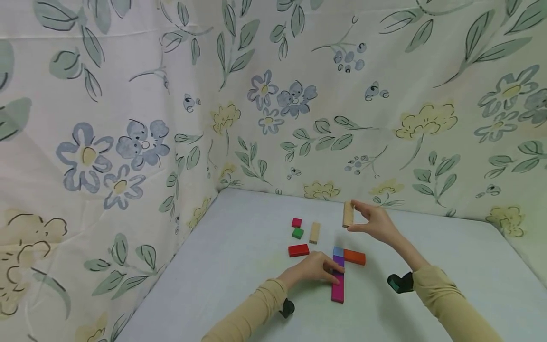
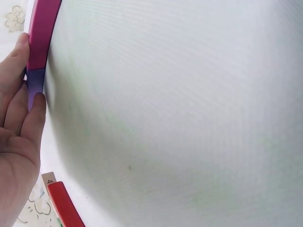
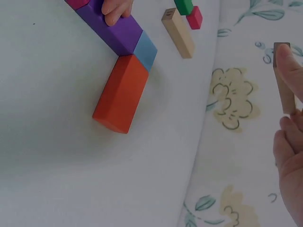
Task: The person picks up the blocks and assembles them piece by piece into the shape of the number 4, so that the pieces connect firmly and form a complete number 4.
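My right hand (image 1: 378, 224) pinches a plain wooden block (image 1: 348, 214) between thumb and fingers, raised above the table's far side. In the right wrist view the thumb presses one end of this wooden block (image 3: 285, 92). My left hand (image 1: 314, 267) holds the purple block (image 3: 111, 30) with its fingertips, low at the table. The purple block stands in a row with a magenta block (image 1: 337, 289) at its near end and a light blue block (image 1: 338, 251) at its far end. An orange block (image 1: 354, 257) joins the row from the right, forming a corner.
Left of the row lie a red block (image 1: 298, 250), a green block (image 1: 297, 233), a small pinkish-red cube (image 1: 297, 222) and another wooden block (image 1: 314, 232). A floral cloth (image 1: 299, 156) hangs behind the white table (image 1: 252, 213) and along its left side.
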A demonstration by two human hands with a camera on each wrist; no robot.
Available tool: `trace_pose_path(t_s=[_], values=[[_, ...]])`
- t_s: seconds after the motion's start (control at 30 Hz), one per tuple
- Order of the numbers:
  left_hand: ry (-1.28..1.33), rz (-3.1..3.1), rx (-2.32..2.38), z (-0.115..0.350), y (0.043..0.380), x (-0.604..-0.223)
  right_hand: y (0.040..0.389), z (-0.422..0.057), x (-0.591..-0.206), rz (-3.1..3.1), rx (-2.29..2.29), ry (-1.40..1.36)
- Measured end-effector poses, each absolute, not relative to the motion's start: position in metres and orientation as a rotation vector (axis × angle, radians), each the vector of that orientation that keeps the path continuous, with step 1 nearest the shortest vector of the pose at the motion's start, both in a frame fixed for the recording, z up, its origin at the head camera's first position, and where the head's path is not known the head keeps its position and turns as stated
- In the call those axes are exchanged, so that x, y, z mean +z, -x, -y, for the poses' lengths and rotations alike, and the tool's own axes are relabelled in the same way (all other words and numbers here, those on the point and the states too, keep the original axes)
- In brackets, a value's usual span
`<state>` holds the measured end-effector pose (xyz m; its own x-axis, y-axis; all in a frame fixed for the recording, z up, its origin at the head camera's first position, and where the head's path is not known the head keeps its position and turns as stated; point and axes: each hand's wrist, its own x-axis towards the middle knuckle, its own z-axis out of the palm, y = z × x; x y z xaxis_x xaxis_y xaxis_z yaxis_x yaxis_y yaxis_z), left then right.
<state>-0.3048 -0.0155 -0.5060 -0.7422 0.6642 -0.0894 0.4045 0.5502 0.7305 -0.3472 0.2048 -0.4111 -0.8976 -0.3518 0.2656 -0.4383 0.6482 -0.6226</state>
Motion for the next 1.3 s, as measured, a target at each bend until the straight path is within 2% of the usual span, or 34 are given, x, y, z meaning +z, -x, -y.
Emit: trace_pose_path(t_s=[1.3], values=[[-0.941,-2.46,0.965,0.015,0.305,-0.505,0.363,-0.191,-0.467,2.798,1.008,-0.638]])
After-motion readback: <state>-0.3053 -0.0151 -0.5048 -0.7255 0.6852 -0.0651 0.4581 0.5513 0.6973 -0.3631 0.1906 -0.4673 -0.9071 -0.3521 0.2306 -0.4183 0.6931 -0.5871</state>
